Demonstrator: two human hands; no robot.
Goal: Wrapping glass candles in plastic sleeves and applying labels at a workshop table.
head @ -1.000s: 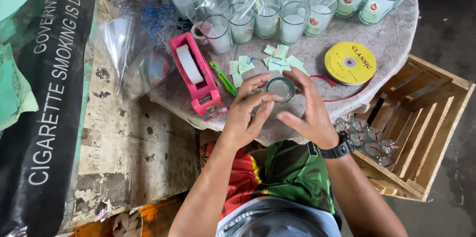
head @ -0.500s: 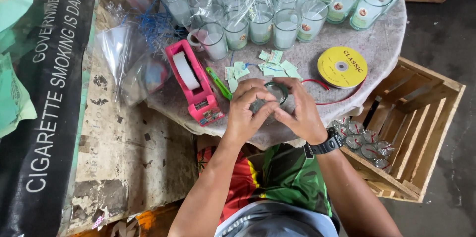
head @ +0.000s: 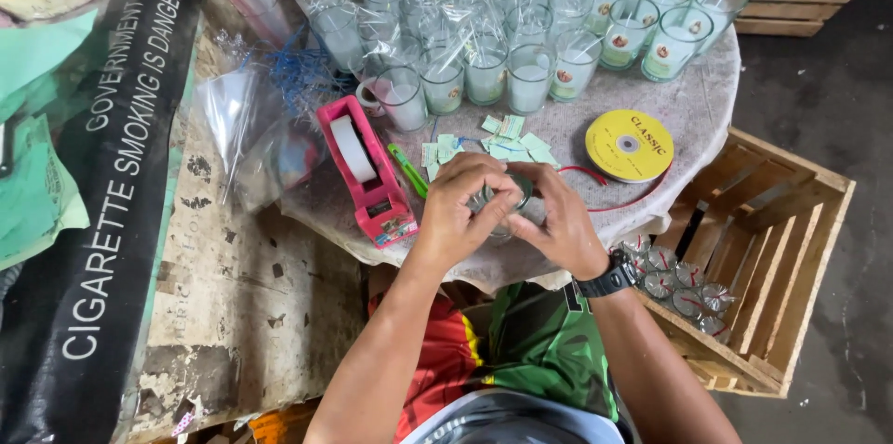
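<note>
Both my hands close around one glass candle cup [head: 510,197] wrapped in clear film, at the near edge of a round cloth-covered table [head: 707,91]. My left hand [head: 462,205] grips its left side, fingers curled over the rim. My right hand [head: 555,221], with a black wristwatch, pinches the wrap on the right. The cup is mostly hidden by my fingers. Small green paper tags [head: 507,137] lie just beyond it.
A pink tape dispenser [head: 365,170] and a green cutter [head: 407,170] lie left of my hands. A yellow ribbon spool [head: 629,145] sits to the right. Many glass candles [head: 530,77] crowd the far side. A wooden crate [head: 772,258] with wrapped candles stands at right.
My hands have drawn together over the cup, from spread fingers to a tight hold that covers it. The view has shifted slightly.
</note>
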